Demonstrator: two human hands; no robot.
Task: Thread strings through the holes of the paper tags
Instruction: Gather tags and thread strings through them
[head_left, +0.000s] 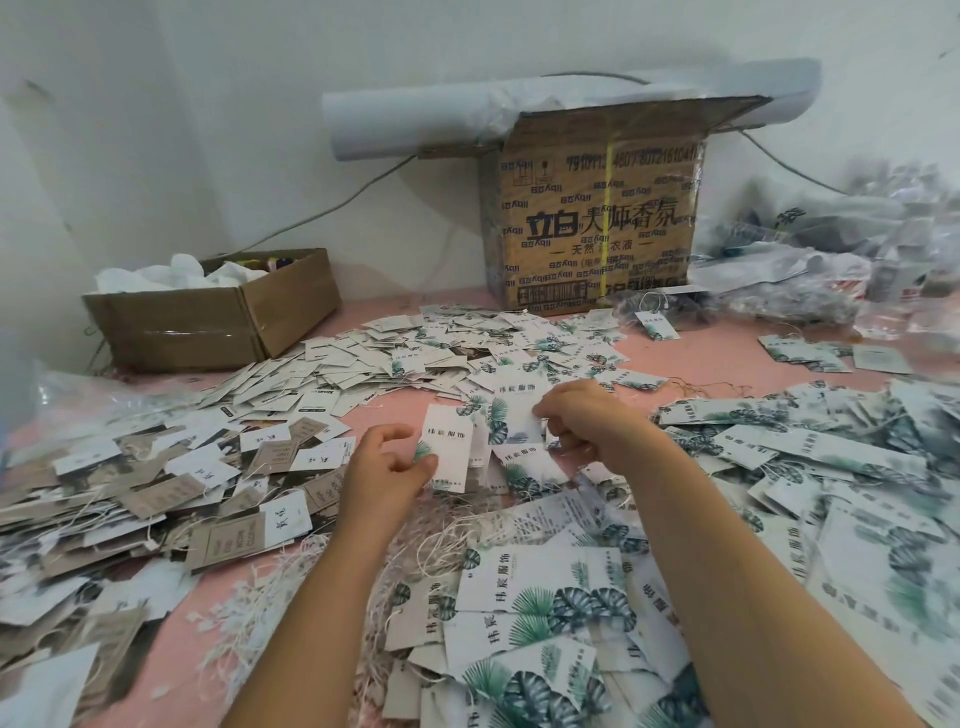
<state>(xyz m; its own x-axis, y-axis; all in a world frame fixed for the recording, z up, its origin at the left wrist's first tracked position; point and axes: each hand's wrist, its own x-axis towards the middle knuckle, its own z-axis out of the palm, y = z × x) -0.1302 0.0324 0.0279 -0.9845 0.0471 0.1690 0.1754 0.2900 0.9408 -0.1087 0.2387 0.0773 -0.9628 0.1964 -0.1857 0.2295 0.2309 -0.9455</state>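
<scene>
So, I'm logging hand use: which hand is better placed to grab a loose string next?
Probably left: the loose strings lie just below the left hand, though it holds a narrow white tag. The right hand pinches a leaf-print tag, farther away.

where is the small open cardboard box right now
In the head view, the small open cardboard box sits at the far left of the pink table, against the wall, left of the tall printed carton and behind the loose paper tags.

Right-edge tags (904, 561) blurred, print unreadable
</scene>
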